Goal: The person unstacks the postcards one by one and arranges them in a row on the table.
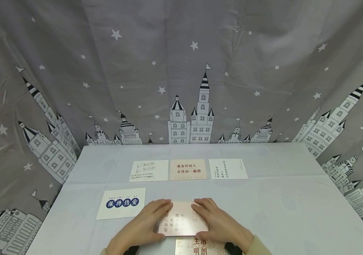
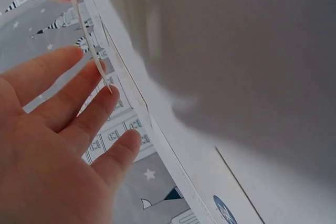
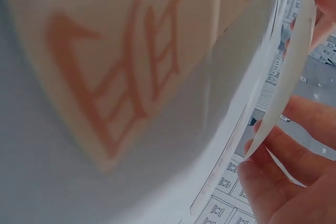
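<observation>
Between the two hands is a pale pink card [image 1: 188,221] with vertical characters, held up off the table near its front edge. The left hand [image 1: 146,223] grips its left side, fingers at the far edge and thumb at the near one. On the opposite side the right hand [image 1: 219,223] grips it the same way. Seen nearly edge-on in the right wrist view, the card [image 3: 289,66] bows slightly between the fingers. Below it, partly covered, lies a cream card [image 1: 184,246] with red characters; its large lettering fills much of the right wrist view.
A row at the back holds a handwritten card [image 1: 148,171], a peach card [image 1: 188,169] and a white card [image 1: 228,169]. At left lies a card with blue circles [image 1: 121,203]. A grey curtain [image 1: 181,53] with castles and stars stands behind the white table [image 1: 296,212].
</observation>
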Motion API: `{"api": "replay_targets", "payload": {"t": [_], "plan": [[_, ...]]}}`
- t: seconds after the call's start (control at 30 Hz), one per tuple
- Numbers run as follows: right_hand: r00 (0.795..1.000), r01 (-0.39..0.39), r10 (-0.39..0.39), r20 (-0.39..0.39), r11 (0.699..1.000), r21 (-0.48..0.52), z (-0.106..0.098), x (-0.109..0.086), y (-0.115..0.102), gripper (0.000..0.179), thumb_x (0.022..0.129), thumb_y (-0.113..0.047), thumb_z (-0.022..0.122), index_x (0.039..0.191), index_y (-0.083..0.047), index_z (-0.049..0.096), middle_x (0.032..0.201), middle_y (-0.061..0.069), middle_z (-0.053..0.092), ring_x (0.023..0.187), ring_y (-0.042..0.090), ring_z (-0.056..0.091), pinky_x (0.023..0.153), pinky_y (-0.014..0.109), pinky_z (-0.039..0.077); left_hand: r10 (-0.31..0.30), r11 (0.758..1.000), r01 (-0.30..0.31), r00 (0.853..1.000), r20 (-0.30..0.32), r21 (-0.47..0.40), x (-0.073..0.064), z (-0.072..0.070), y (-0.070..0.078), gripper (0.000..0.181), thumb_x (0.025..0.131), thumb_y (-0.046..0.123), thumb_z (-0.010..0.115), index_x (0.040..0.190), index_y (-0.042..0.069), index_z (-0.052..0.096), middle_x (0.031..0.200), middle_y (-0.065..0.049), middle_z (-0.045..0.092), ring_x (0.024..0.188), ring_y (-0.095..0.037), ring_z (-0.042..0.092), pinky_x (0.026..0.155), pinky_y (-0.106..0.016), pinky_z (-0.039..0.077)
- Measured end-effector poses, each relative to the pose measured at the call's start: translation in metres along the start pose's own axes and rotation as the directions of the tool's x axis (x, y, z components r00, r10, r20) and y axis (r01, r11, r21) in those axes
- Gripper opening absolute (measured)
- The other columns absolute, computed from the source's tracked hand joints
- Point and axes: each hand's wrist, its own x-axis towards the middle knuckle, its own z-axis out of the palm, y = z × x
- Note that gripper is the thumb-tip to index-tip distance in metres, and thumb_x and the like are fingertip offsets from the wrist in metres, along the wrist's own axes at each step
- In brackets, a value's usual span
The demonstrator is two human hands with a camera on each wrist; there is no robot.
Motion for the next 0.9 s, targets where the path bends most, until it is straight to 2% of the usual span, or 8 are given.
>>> {"api": "replay_targets", "payload": {"t": [0.2, 0.73, 0.9], "plan": [[1.000, -0.008, 0.008, 0.017, 1.000, 0.011, 0.000, 0.011, 0.003, 0.076, 0.081, -0.043, 0.072, 0.139, -0.001, 0.047, 0.141, 0.014, 0.041, 0.126, 0.025, 0.040, 0.100, 0.036, 0.043, 0.012, 1.000, -0.012, 1.000, -0.013, 0.005, 0.004, -0.003, -0.009, 0.085, 0.068, 0.025, 0.082, 0.141, 0.004, 0.045, 0.146, -0.009, 0.041, 0.135, -0.031, 0.034, 0.111, -0.052, 0.024], [0.995, -0.063, 0.060, 0.077, 0.997, 0.034, 0.002, 0.033, 0.009, 0.077, 0.080, -0.042, 0.074, 0.140, -0.003, 0.046, 0.143, 0.013, 0.040, 0.129, 0.025, 0.038, 0.104, 0.034, 0.040, 0.033, 0.999, -0.032, 0.999, -0.042, 0.027, 0.012, -0.006, -0.028, 0.084, 0.066, 0.023, 0.082, 0.139, 0.000, 0.047, 0.143, -0.014, 0.044, 0.132, -0.036, 0.037, 0.109, -0.055, 0.026], [0.996, -0.057, 0.055, 0.074, 0.998, 0.019, 0.003, 0.040, 0.011, 0.077, 0.080, -0.041, 0.075, 0.139, -0.002, 0.047, 0.142, 0.014, 0.041, 0.128, 0.026, 0.039, 0.104, 0.035, 0.040, 0.031, 0.999, -0.030, 0.999, -0.037, 0.028, 0.015, -0.008, -0.032, 0.084, 0.067, 0.022, 0.082, 0.139, -0.001, 0.047, 0.143, -0.015, 0.044, 0.132, -0.036, 0.037, 0.110, -0.056, 0.024]]}}
